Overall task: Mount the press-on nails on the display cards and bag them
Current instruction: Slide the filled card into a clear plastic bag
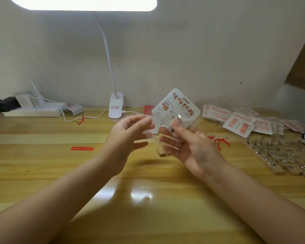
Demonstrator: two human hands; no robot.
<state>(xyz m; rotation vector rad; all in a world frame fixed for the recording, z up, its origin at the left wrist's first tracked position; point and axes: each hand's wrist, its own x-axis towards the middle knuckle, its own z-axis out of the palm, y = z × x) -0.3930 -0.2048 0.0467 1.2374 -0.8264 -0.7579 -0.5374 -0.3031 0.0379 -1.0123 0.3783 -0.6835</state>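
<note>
A white display card (176, 108) printed with orange nail pictures sits inside a clear plastic bag (192, 126), held up over the wooden desk (148, 199). My right hand (192, 147) grips the bagged card from below, thumb pressed on its front. My left hand (128, 136) is at the bag's left edge, fingertips pinching the flap. A pile of bagged nail cards (239, 124) lies at the right. The picture is blurred around the fingers.
A wooden board with rows of metal nail stands (278, 155) lies at the far right. Red strips (82, 148) and curled red strips (220, 140) lie on the desk. A clip lamp (115, 107), a power strip (33, 110) and a charger stand along the wall.
</note>
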